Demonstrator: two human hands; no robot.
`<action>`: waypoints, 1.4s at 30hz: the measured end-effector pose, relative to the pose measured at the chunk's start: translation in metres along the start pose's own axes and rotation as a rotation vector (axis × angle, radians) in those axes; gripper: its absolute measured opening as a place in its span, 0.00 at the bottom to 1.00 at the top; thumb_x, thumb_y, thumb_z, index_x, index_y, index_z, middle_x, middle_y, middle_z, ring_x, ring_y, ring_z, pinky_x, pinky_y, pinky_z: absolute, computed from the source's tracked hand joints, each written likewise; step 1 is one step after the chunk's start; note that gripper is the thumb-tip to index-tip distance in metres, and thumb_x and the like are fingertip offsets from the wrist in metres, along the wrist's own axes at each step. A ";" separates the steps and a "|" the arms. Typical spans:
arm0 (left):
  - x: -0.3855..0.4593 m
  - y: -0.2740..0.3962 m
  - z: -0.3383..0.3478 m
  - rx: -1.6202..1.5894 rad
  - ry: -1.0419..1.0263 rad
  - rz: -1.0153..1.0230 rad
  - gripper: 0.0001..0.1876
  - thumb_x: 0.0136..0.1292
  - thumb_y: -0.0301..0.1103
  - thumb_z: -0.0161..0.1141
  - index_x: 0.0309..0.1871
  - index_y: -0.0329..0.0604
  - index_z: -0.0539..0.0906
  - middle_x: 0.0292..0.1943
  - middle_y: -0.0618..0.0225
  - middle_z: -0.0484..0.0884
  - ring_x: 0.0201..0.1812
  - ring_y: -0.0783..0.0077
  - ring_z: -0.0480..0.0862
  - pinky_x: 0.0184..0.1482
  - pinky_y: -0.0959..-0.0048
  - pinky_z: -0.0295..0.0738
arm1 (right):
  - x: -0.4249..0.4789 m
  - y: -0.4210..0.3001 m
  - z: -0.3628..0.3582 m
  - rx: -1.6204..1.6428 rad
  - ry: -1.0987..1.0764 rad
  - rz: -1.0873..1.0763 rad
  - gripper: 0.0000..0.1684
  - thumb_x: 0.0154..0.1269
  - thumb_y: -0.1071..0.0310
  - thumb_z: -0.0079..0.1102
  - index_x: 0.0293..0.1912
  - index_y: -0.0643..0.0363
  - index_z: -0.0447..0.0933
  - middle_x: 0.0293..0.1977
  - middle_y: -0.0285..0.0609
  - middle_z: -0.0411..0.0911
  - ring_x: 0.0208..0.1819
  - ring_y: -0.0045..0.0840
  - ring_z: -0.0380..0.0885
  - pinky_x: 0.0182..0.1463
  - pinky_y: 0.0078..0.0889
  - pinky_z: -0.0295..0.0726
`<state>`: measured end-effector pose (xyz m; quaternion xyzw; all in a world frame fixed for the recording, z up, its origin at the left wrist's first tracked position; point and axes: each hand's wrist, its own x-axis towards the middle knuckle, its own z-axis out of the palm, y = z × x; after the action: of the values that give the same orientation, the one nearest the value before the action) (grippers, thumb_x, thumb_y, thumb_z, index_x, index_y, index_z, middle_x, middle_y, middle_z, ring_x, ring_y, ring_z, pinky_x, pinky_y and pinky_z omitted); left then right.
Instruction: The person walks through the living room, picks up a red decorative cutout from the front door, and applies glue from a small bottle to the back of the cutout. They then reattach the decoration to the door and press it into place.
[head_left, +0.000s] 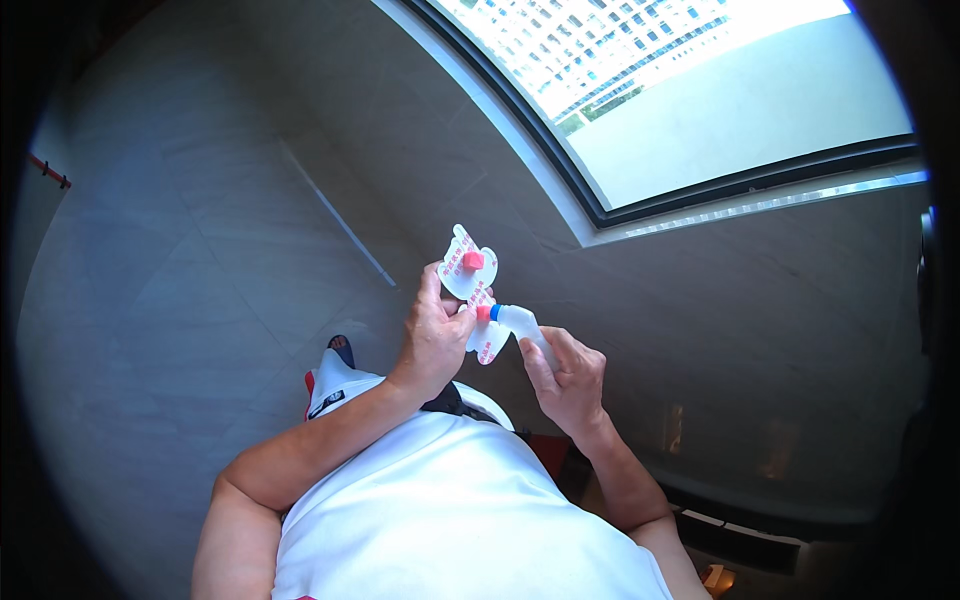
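Note:
My left hand (436, 334) holds flat white cutout pieces printed with red writing. The upper piece (459, 276) carries a small pink block (473, 260) on its face. Just below it, the lower piece (489, 343) has another pink block (484, 313) near my left fingertips. My right hand (570, 375) grips a white squeeze bottle (525, 326) with a bent neck. The bottle's blue tip (495, 312) meets the lower pink block. Part of the lower piece is hidden by my fingers and the bottle.
A large dark-framed window (600, 217) is at the upper right, in a grey wall (480, 187). Grey floor tiles (187, 300) spread to the left, near a sandalled foot (341, 351). A long dark object (757, 547) lies at the lower right.

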<state>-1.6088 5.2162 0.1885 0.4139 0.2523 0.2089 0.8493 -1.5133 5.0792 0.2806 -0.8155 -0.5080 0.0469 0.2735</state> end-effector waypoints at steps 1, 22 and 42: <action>0.000 0.001 0.000 0.003 0.000 0.001 0.25 0.72 0.18 0.53 0.70 0.39 0.61 0.53 0.52 0.85 0.55 0.65 0.87 0.60 0.64 0.82 | 0.001 -0.001 -0.002 -0.037 0.011 -0.040 0.07 0.67 0.70 0.66 0.41 0.62 0.80 0.25 0.44 0.83 0.21 0.28 0.82 0.24 0.26 0.79; -0.001 -0.003 -0.001 -0.020 0.013 0.027 0.23 0.69 0.17 0.49 0.67 0.37 0.63 0.49 0.54 0.86 0.52 0.67 0.87 0.60 0.65 0.80 | 0.003 0.000 -0.004 -0.216 0.032 -0.258 0.07 0.65 0.70 0.66 0.36 0.63 0.78 0.23 0.43 0.80 0.20 0.29 0.80 0.23 0.28 0.79; 0.003 -0.005 -0.005 -0.087 -0.039 -0.030 0.27 0.70 0.15 0.51 0.70 0.37 0.59 0.54 0.46 0.83 0.59 0.60 0.85 0.64 0.58 0.81 | -0.001 -0.003 -0.003 -0.201 -0.056 -0.217 0.06 0.64 0.72 0.66 0.38 0.63 0.78 0.24 0.43 0.80 0.20 0.31 0.80 0.24 0.31 0.79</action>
<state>-1.6091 5.2179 0.1814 0.3766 0.2326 0.1986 0.8744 -1.5155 5.0780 0.2842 -0.7773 -0.6028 -0.0112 0.1798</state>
